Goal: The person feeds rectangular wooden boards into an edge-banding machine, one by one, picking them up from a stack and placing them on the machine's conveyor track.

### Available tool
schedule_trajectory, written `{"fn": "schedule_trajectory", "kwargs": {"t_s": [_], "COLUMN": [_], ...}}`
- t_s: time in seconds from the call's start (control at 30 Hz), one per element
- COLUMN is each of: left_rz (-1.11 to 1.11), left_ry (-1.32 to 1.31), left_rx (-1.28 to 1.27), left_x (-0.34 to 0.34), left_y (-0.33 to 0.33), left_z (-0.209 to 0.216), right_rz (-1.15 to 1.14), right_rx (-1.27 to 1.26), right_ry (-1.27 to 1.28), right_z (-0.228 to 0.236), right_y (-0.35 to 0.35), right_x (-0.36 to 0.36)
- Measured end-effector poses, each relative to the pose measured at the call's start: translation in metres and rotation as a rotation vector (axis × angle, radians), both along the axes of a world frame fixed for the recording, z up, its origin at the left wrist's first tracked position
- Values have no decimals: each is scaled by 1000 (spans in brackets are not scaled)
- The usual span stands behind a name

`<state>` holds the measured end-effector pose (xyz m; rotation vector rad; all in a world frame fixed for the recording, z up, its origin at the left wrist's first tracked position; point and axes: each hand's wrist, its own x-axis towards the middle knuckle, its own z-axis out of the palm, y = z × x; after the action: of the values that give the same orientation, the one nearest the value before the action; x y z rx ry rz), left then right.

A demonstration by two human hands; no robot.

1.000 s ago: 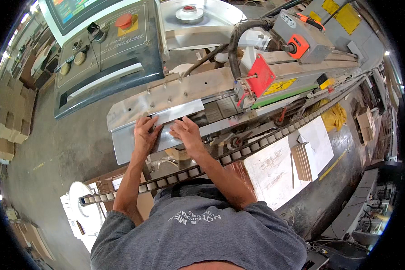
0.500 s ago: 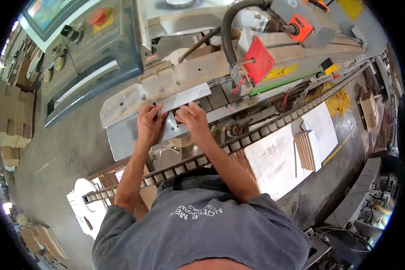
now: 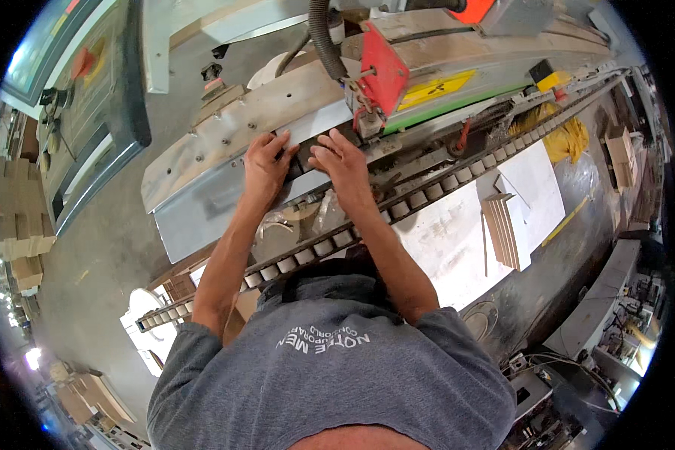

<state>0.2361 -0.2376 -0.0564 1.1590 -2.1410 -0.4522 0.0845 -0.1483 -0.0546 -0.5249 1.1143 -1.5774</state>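
A: What is at the far left?

B: The grey control panel [image 3: 90,120] of the machine, with a red button on it. Stacks of pale wooden pieces [image 3: 19,247] stand on the floor beyond it.

A: Where is your left hand?

B: My left hand [image 3: 265,166] lies flat on the grey metal cover plate [image 3: 202,206] of the machine, fingers spread and bent over its upper edge. It pinches nothing that I can see.

A: And the right hand?

B: My right hand [image 3: 343,161] rests just beside the left one, fingers extended and slightly apart, pressing on the dark opening between the plate and the rail. The fingertips reach just below the red guard [image 3: 382,75]. I cannot tell whether they grip anything.

A: What runs below the hands?

B: A roller chain track [image 3: 397,210], slanting upward to the right.

A: Further right?

B: A white sheet [image 3: 457,240] on the desk, a stack of thin wooden strips [image 3: 505,229] on it, and a yellow cloth [image 3: 566,139] near the track.
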Motion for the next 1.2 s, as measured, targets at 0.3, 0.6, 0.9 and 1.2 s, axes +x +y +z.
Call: {"fn": "schedule_trajectory", "kwargs": {"t_s": [0.3,0.6,0.9,1.2], "left_rz": [-78,-103,-120,-508], "left_ry": [-46,18,159,192], "left_rx": [12,59,140,572], "left_x": [-78,-59,-30,-12], "left_y": [-16,19,53,117], "left_z": [-4,5,24,91], "right_rz": [-143,-291,-398,-156], "right_rx": [46,772,671,-240], "right_ry": [641,1788,1590,106], "right_z": [33,7,63,49], "right_y": [125,261,256,119], "right_x": [-111,-298,-252,-46]}}
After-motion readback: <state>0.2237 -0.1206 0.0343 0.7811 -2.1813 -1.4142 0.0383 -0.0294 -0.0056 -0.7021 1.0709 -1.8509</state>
